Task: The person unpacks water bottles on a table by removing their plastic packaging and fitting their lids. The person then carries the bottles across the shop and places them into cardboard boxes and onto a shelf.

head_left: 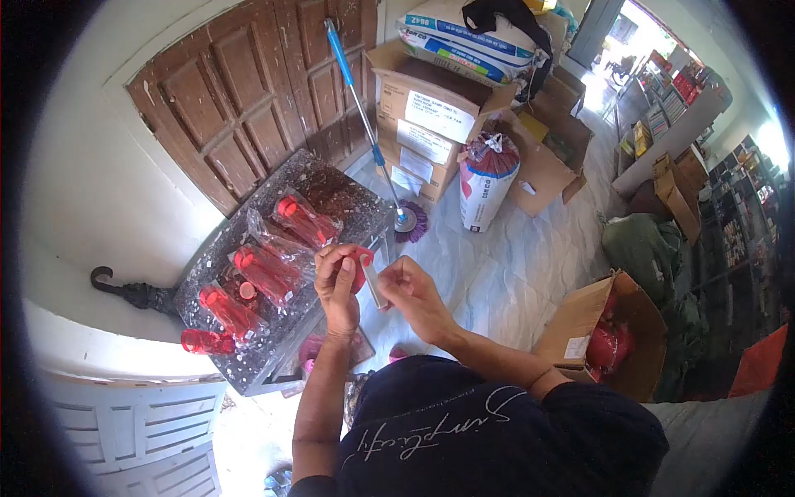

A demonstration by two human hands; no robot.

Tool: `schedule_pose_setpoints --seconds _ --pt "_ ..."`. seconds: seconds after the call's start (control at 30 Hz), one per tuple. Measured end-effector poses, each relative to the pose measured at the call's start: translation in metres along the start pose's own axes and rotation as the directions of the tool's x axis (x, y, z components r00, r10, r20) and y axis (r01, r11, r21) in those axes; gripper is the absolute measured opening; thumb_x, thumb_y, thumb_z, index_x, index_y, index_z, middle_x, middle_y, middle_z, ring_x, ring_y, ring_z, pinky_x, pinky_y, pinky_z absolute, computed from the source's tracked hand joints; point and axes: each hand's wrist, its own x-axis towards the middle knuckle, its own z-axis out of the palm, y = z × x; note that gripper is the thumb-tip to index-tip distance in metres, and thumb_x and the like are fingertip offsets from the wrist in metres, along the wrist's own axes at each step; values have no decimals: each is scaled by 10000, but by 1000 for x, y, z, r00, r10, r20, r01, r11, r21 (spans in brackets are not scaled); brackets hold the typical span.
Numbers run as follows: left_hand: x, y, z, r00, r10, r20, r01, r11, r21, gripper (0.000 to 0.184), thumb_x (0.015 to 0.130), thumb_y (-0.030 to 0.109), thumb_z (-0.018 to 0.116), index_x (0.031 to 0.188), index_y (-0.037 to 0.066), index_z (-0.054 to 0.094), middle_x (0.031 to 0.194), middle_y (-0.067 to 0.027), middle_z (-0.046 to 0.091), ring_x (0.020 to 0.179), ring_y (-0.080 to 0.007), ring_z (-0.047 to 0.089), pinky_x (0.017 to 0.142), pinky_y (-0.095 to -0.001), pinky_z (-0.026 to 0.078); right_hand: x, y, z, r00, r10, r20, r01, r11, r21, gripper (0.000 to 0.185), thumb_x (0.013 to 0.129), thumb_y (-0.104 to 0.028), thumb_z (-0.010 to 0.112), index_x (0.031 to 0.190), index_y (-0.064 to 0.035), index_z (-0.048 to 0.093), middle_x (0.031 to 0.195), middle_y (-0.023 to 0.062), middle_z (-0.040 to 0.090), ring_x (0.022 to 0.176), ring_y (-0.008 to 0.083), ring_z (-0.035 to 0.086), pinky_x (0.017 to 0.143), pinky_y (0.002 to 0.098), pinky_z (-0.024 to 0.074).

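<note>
My left hand (337,286) is closed around a red rounded piece (362,267), held up in front of my chest beside the table. A pale, narrow strip (370,282) runs down from it toward my right hand (411,300), whose fingers pinch at the strip's lower part. Exactly what the red piece is, I cannot make out. On the speckled stone table (286,352) lie several red bottles (263,273) in clear plastic sleeves. A small red cap (247,290) sits among them. Near the table's left corner lies a red clear bottle (207,341).
A mop (364,116) leans on the wooden door (224,91). Stacked cartons (418,137) and a tied white sack (487,190) stand ahead. To my right is an open carton (571,335) with red items. A black umbrella (141,291) lies at the table's left end.
</note>
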Motion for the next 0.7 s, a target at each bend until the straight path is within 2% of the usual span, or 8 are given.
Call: schedule_pose_setpoints --seconds 0.07,0.13,0.23,0.37,0.5,0.57,0.6,0.7 --pt "3 1 -6 1000 15 12 -15 1000 -1 191 898 163 598 1018 28 660 1043 -54 515 1011 -161 487 928 -300 370 4 -2 -4 1000 -22 -20 20 996 -83 131 986 -182 516 1007 -53 510 857 42 561 772 127 566 710 304 478" --pt "1 1 -11 998 36 55 -39 997 59 191 896 168 601 1020 37 663 1045 -60 514 1022 -166 479 935 -303 365 9 -4 -10 985 156 75 -168 963 212 195 1002 -234 481 1032 -48 529 849 48 564 802 149 588 738 320 492" --pt "-2 0 -12 989 112 93 -125 981 146 183 893 164 605 1020 48 668 1041 -59 511 1018 -167 479 930 -308 372 9 -10 0 921 323 220 -384 850 361 231 1006 -272 471 1021 -53 544 818 38 564 750 141 570 701 323 480" --pt "-8 -5 -20 996 91 18 -93 987 134 166 883 134 614 1016 54 673 1030 -56 507 1013 -168 481 921 -306 379 13 17 -8 904 330 271 -410 847 338 220 989 -271 517 975 -57 571 784 13 560 701 113 537 655 290 451" --pt "-20 -15 -40 999 -26 -35 33 974 223 150 884 86 606 1008 51 684 1016 -49 537 980 -163 529 899 -284 405 20 34 -8 953 221 208 -207 974 -87 169 943 -213 606 895 -51 596 743 -20 539 657 56 484 598 235 403" --pt "-28 -22 -52 933 -351 -75 340 932 -130 211 908 163 587 1060 37 661 1015 -60 599 957 -174 586 862 -286 455 24 39 -4 984 -11 179 92 886 -454 162 920 -183 636 876 -32 599 729 -19 551 643 47 482 576 234 404" --pt "-31 -23 -60 935 -341 -97 327 936 -133 211 908 163 587 1060 37 661 1015 -60 599 957 -174 586 862 -286 455 27 41 -3 981 -19 194 129 810 -572 172 903 -166 658 861 -11 597 709 -21 562 634 42 481 560 230 406" --pt "-35 -21 -86 804 -595 3 558 753 -350 324 923 267 561 1123 20 620 1013 -79 637 936 -188 622 827 -293 496 35 51 6 941 -15 338 204 821 -533 187 906 -179 654 867 -7 593 693 -25 557 617 43 477 546 234 405"
